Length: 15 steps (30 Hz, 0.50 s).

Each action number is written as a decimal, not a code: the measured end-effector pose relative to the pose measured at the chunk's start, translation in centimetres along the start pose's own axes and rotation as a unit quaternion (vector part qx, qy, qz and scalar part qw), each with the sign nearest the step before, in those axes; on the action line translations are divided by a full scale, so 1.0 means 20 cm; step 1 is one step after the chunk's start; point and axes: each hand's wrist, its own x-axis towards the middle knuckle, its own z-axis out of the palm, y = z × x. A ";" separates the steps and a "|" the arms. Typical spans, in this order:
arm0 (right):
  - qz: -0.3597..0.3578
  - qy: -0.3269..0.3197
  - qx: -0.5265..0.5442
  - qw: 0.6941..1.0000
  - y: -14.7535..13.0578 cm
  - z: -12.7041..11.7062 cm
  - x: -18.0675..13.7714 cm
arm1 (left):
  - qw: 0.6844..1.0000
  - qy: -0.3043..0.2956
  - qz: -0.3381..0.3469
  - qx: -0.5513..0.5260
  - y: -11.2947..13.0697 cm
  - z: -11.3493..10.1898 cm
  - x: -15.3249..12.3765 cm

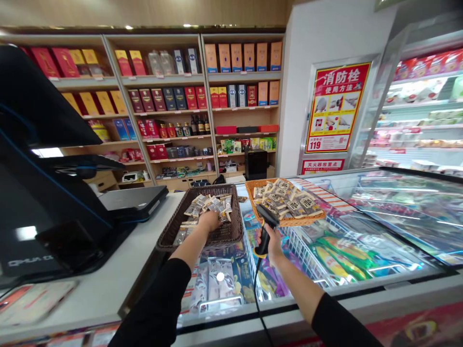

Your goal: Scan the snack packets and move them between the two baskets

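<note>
My left hand [211,220] reaches into a dark brown woven basket [237,226], its fingers curled down at the small snack packets [197,208] and partly hidden; it appears to pinch one of them. Wrapped around the handle of a black barcode scanner [265,238] is my right hand [274,245]. The scanner's head points up and to the left, and its cable hangs down toward me. Just beyond it, a light orange woven basket [304,221] holds a heap of larger clear-and-tan packets [284,196] with black lettering.
Both baskets rest on a glass-topped freezer [365,241] with bagged goods inside. On the left, a black checkout terminal [43,193] stands on a white counter [119,255]. Shelves [173,113] of boxes and bottles line the back wall; a lit display fridge [427,106] is at right.
</note>
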 end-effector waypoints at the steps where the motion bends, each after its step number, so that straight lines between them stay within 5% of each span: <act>1: 0.000 -0.005 -0.004 1.000 0.00 0.00 0.00 | 1.000 0.005 -0.006 -0.007 0.01 -0.01 0.00; 5: -0.011 -0.028 -0.012 0.999 0.00 0.00 -0.01 | 0.974 0.110 -0.084 -0.177 0.00 -0.03 0.00; 9: -0.016 -0.079 -0.023 0.997 0.00 0.00 -0.04 | 0.843 0.226 -0.101 -0.478 -0.04 -0.04 0.00; 12: -0.006 -0.148 -0.072 0.986 -0.03 0.01 -0.06 | 0.758 0.223 -0.067 -0.609 -0.04 -0.04 -0.02; 15: -0.006 -0.191 -0.140 0.972 -0.06 0.03 -0.08 | 0.724 0.198 -0.053 -0.658 -0.02 -0.05 -0.03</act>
